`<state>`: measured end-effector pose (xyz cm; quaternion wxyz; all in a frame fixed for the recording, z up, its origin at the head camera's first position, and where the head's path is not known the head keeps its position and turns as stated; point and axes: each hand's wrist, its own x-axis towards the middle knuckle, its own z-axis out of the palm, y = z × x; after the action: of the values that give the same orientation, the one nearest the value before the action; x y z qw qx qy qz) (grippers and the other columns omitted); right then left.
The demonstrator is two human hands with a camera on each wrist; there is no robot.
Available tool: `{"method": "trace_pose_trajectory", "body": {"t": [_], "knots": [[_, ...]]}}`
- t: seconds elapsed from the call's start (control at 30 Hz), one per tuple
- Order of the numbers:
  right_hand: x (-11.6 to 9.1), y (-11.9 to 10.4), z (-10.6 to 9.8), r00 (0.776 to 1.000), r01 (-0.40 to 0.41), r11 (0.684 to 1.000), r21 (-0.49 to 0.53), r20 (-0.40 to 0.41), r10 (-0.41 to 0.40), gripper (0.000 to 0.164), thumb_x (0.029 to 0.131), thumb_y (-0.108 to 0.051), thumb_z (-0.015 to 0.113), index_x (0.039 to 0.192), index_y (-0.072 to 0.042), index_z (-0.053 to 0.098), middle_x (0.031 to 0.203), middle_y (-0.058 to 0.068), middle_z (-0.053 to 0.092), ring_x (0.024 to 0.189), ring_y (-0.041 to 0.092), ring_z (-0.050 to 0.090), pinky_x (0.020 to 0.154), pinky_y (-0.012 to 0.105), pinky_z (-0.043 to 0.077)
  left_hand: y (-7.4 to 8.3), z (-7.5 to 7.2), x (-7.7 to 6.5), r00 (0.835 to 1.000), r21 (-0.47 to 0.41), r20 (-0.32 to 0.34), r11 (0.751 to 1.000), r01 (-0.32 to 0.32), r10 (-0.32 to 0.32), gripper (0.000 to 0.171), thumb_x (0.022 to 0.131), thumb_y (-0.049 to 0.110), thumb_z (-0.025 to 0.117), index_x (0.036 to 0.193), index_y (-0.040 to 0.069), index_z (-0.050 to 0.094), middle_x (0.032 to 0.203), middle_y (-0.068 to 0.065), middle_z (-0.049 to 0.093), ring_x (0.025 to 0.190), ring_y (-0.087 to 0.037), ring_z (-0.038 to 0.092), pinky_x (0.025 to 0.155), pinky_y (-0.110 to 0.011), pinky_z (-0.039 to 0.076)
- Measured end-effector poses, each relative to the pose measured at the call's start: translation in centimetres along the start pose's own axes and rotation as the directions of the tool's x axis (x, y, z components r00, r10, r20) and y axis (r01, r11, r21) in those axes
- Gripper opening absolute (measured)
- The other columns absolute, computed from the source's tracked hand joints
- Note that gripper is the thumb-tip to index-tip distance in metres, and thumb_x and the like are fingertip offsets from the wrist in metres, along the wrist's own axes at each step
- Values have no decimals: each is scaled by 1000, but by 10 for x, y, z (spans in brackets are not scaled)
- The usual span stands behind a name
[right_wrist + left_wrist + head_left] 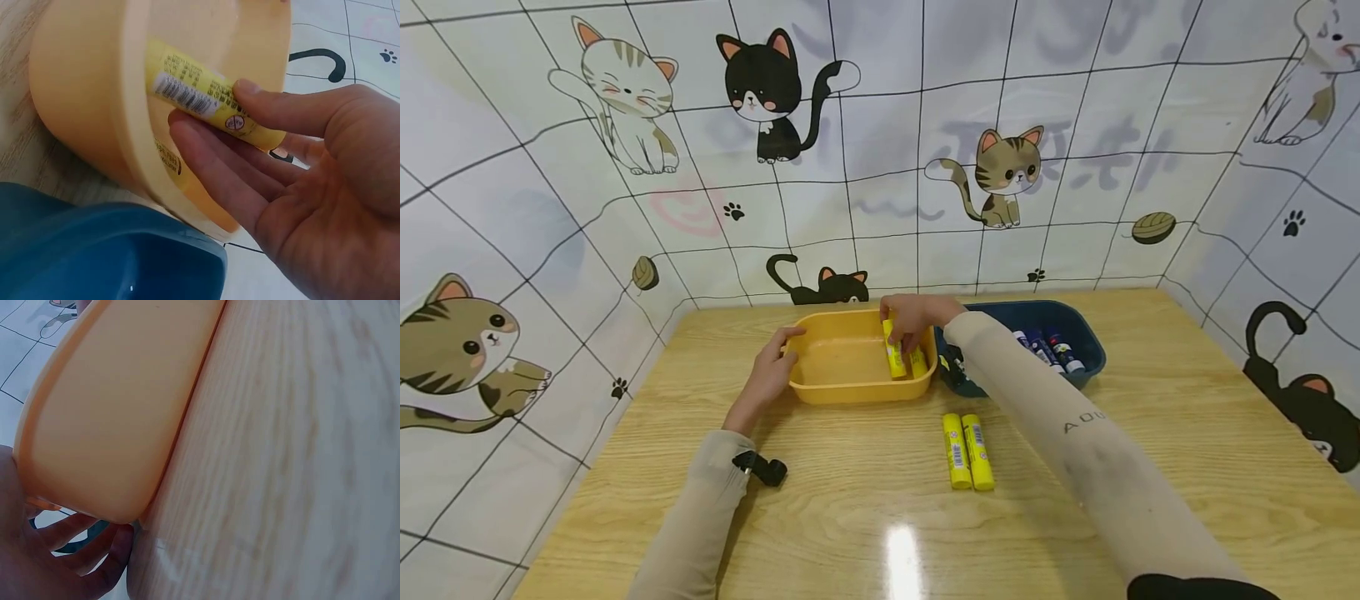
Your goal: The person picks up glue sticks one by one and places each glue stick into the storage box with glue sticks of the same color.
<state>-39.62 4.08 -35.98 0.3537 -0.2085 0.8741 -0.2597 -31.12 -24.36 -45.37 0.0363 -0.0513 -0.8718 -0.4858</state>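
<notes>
In the head view my right hand reaches into the right end of a yellow plastic bin. Between thumb and fingers it pinches a yellow glue stick, tilted, with a barcode label facing the right wrist camera. A second yellow glue stick lies in the bin beside it, partly hidden. My left hand holds the bin's left end, thumb by the rim and fingers curled against the outside, as the left wrist view of the bin wall shows.
Right of the yellow bin stands a dark blue bin with several blue-and-white tubes, partly covered by my right forearm. Two yellow glue sticks lie side by side on the wooden table. A cat-patterned cloth hangs behind.
</notes>
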Motion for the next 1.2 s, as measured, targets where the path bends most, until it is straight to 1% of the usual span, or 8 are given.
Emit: {"method": "trace_pose_trajectory", "body": {"t": [0.13, 0.2, 0.3, 0.47, 0.67, 0.8, 1.03, 1.2], "knots": [[-4, -2, 2, 999, -20, 999, -49, -47, 17, 52, 102, -7, 63, 145, 1, 35, 133, 22, 54, 102, 30, 73, 94, 39, 60, 0, 0, 0, 1000, 3, -1, 1000, -3, 3, 45, 105, 8, 40, 149, 11, 49, 160, -16, 42, 137, -39, 46, 106, -51, 45], [-5, -2, 4, 997, -34, 997, -74, -77, 28, 50, 101, -8, 64, 143, 1, 39, 132, 21, 55, 102, 28, 73, 94, 39, 60, 0, 1, 0, 1000, -2, -3, 1000, -2, 2, 45, 105, 8, 40, 149, 11, 50, 160, -17, 43, 135, -39, 47, 104, -52, 46], [-5, -2, 6, 993, -52, 996, -72, -114, 44, 50, 100, -10, 66, 142, 2, 42, 129, 20, 56, 101, 28, 73, 93, 38, 61, 0, 0, 0, 1000, -7, -6, 1000, 0, -1, 45, 104, 7, 41, 148, 11, 50, 159, -17, 43, 133, -39, 47, 103, -52, 47], [-4, -3, 10, 983, -76, 994, -83, -172, 61, 47, 98, -12, 69, 136, 1, 46, 123, 19, 58, 91, 25, 74, 84, 34, 63, -2, 0, 0, 1000, -2, -1, 1000, -1, 1, 45, 105, 8, 40, 149, 11, 49, 160, -17, 42, 138, -39, 43, 111, -55, 41], [2, -1, 16, 967, -102, 990, -96, -245, 75, 34, 95, -14, 75, 120, -3, 55, 113, 16, 65, 80, 25, 75, 75, 32, 63, -1, 0, 0, 1000, 0, -7, 1000, -7, 7, 45, 104, 7, 40, 149, 10, 50, 159, -16, 44, 132, -38, 49, 101, -50, 48], [6, 1, 19, 956, -132, 987, -90, -275, 103, 29, 93, -14, 77, 113, -3, 59, 108, 15, 68, 72, 22, 74, 70, 30, 63, 0, 0, 1, 1000, 1, -7, 1000, -10, 11, 45, 104, 7, 41, 148, 9, 50, 159, -17, 44, 132, -38, 49, 101, -50, 48], [12, 2, 22, 938, -173, 978, -119, -323, 127, 28, 94, -15, 76, 112, -2, 60, 104, 16, 69, 62, 19, 72, 62, 27, 61, 0, 0, 2, 1000, -9, -4, 1000, -13, 13, 45, 104, 7, 41, 148, 9, 50, 160, -17, 43, 141, -40, 43, 112, -57, 42], [14, 2, 24, 940, -169, 973, -156, -323, 111, 25, 94, -15, 76, 110, -1, 64, 98, 15, 71, 58, 18, 72, 60, 27, 60, 0, 0, 1, 1000, -4, -9, 1000, -16, 16, 45, 104, 6, 41, 148, 9, 50, 160, -18, 43, 141, -41, 42, 113, -58, 40]]}}
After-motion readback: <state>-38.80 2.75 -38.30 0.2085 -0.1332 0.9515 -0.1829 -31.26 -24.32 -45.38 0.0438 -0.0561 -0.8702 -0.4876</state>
